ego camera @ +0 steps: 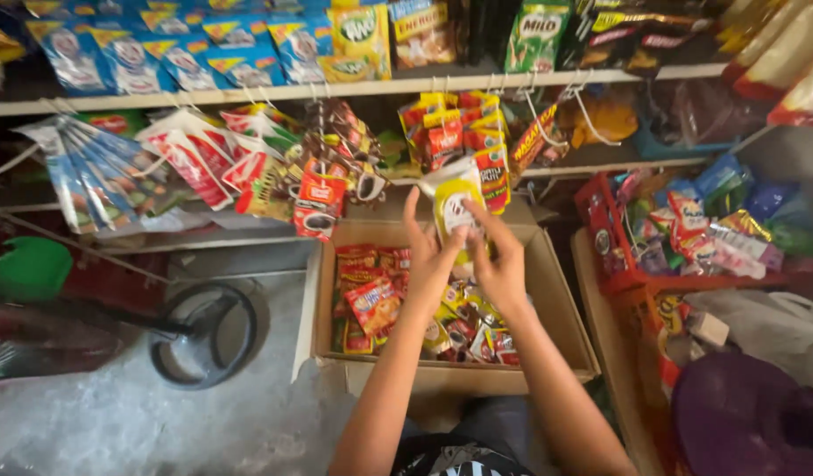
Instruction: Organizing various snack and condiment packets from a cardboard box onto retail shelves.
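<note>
Both my hands are raised over an open cardboard box holding several small snack and sachet packs. My left hand and my right hand together pinch a strip of yellow and white sachets, held upright above the box. The strip's top reaches up toward hanging red and yellow sachet strips clipped below a shelf. Red packs lie in the left half of the box.
Shelves above carry blue, yellow and green packets. More sachet strips hang at left. A red basket of mixed candy stands at right, beside a purple bag. A black fan base sits on the concrete floor at left.
</note>
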